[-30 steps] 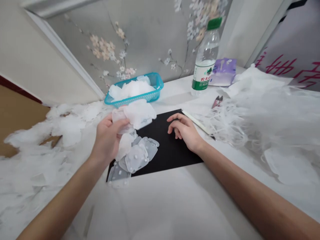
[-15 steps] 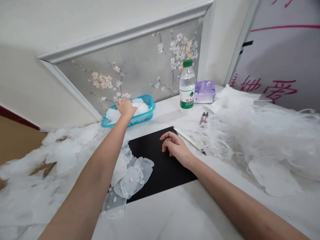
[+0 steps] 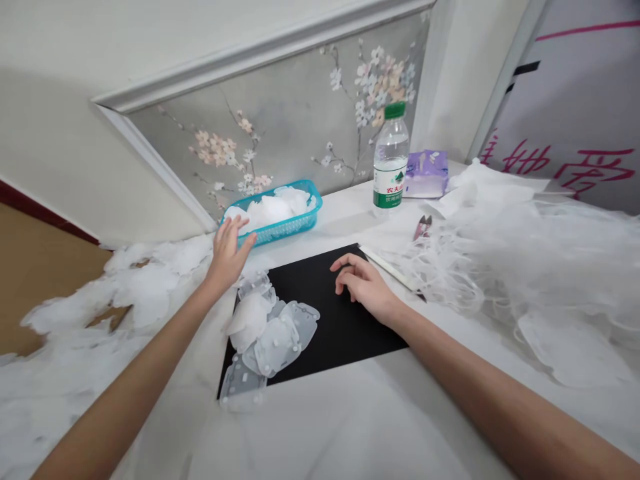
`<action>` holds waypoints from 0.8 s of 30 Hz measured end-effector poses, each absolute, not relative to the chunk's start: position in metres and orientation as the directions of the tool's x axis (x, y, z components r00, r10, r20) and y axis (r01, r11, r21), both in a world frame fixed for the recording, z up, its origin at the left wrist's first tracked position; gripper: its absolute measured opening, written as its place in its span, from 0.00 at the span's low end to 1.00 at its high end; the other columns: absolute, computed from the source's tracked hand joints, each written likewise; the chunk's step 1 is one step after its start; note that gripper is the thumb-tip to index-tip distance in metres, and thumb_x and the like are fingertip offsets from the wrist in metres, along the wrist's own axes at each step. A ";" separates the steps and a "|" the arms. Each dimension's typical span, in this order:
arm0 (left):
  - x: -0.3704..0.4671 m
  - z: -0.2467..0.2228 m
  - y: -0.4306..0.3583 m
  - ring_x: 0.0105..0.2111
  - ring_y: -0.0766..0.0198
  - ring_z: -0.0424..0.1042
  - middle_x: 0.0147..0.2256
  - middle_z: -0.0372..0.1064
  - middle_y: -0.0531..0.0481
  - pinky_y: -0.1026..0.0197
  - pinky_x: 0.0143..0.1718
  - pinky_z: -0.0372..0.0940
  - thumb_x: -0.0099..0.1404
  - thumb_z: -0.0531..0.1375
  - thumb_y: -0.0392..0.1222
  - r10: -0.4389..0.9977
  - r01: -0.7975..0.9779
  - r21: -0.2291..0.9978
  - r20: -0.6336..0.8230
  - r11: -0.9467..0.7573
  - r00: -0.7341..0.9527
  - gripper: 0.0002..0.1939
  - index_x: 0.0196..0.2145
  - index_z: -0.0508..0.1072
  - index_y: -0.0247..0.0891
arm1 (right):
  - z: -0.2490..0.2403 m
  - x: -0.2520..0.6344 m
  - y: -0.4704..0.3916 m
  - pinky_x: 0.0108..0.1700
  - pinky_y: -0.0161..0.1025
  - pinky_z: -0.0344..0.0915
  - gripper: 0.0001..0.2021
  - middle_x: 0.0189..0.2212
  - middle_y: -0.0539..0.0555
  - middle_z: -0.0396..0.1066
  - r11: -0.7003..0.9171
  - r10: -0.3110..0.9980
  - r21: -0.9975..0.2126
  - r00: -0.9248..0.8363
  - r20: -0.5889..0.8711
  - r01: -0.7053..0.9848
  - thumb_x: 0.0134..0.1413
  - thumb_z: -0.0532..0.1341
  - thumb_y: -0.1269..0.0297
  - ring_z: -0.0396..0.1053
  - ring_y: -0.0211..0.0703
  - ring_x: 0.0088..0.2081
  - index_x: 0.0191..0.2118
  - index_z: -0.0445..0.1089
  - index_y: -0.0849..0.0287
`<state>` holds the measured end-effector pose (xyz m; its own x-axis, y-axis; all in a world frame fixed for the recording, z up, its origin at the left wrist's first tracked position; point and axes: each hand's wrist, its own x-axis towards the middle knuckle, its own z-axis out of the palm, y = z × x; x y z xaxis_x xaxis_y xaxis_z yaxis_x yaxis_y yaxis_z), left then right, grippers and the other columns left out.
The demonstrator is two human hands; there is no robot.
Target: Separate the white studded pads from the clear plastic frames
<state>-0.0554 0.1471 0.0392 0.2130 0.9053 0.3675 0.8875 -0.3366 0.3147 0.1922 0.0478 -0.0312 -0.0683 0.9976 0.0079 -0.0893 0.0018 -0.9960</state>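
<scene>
My left hand point(image 3: 230, 253) is open, fingers spread, at the near left corner of a blue plastic basket point(image 3: 285, 230). White translucent plastic pieces point(image 3: 275, 208) fill the basket. My right hand point(image 3: 366, 283) hovers over or rests on a black mat point(image 3: 330, 333); its fingers are loosely curled and apart, with nothing in them. On the left part of the mat lies a loose pile of flat translucent plastic pieces point(image 3: 275, 343) with rounded corners and small holes or studs. One piece overhangs the mat's near edge.
A water bottle point(image 3: 391, 160) and a purple tissue pack point(image 3: 426, 175) stand by the wall. Small nippers point(image 3: 423, 227) and a white pen-like tool point(image 3: 393, 270) lie right of the mat. Tangled white plastic strands point(image 3: 540, 253) cover the right; more white pieces point(image 3: 150, 287) heap at left.
My left hand has come out of the basket, moving left and toward me, with its fingers spread. My right hand keeps its place over the mat. The view has shifted slightly.
</scene>
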 end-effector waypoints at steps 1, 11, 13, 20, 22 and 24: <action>-0.068 0.034 0.127 0.64 0.56 0.41 0.62 0.50 0.41 0.51 0.63 0.38 0.63 0.47 0.57 0.914 0.880 0.322 0.326 -0.348 0.242 0.31 0.58 0.58 0.36 | -0.031 0.193 0.047 0.23 0.30 0.53 0.12 0.20 0.46 0.64 0.007 0.997 -0.997 -0.072 0.013 -0.082 0.40 0.52 0.65 0.55 0.34 0.20 0.35 0.62 0.59; -0.123 -0.009 0.022 0.64 0.49 0.41 0.65 0.40 0.44 0.46 0.62 0.43 0.54 0.61 0.57 0.913 0.850 0.393 -0.059 -0.351 0.405 0.44 0.63 0.48 0.46 | -0.029 0.193 0.041 0.24 0.31 0.53 0.12 0.19 0.47 0.64 0.031 0.997 -0.999 -0.072 0.033 -0.030 0.40 0.52 0.64 0.56 0.35 0.22 0.35 0.63 0.60; -0.119 -0.007 0.020 0.64 0.50 0.41 0.65 0.41 0.45 0.45 0.61 0.44 0.55 0.60 0.57 0.916 0.855 0.376 -0.041 -0.357 0.400 0.41 0.62 0.50 0.47 | -0.029 0.193 0.041 0.24 0.31 0.52 0.12 0.19 0.47 0.64 0.030 0.997 -0.999 -0.071 0.031 -0.025 0.40 0.53 0.64 0.56 0.35 0.22 0.35 0.63 0.60; -0.099 0.001 0.021 0.61 0.53 0.53 0.58 0.59 0.45 0.47 0.60 0.49 0.62 0.55 0.50 0.850 0.829 0.191 0.115 -0.526 0.514 0.24 0.55 0.63 0.41 | -0.029 0.194 0.041 0.24 0.31 0.53 0.11 0.19 0.47 0.64 0.031 0.997 -0.999 -0.071 0.032 -0.022 0.40 0.53 0.64 0.57 0.35 0.23 0.35 0.62 0.59; -0.094 0.002 0.020 0.57 0.54 0.59 0.52 0.67 0.46 0.48 0.59 0.50 0.63 0.54 0.46 0.802 0.798 0.112 0.180 -0.592 0.569 0.19 0.51 0.67 0.40 | -0.029 0.194 0.041 0.24 0.31 0.53 0.11 0.19 0.47 0.64 0.033 0.997 -0.999 -0.071 0.034 -0.021 0.40 0.53 0.65 0.57 0.35 0.23 0.34 0.63 0.59; -0.087 0.005 0.017 0.53 0.55 0.65 0.49 0.70 0.47 0.52 0.56 0.56 0.64 0.52 0.43 0.782 0.793 0.087 0.258 -0.603 0.567 0.17 0.49 0.68 0.40 | -0.030 0.194 0.041 0.24 0.31 0.54 0.11 0.19 0.47 0.64 0.035 0.997 -0.999 -0.073 0.036 -0.019 0.41 0.53 0.65 0.57 0.35 0.23 0.34 0.63 0.59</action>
<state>-0.0873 0.0170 0.0052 0.5672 0.7823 0.2576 0.7927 -0.6034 0.0870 0.1939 0.0409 -0.0300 -0.0726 0.9967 0.0360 -0.0187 0.0347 -0.9992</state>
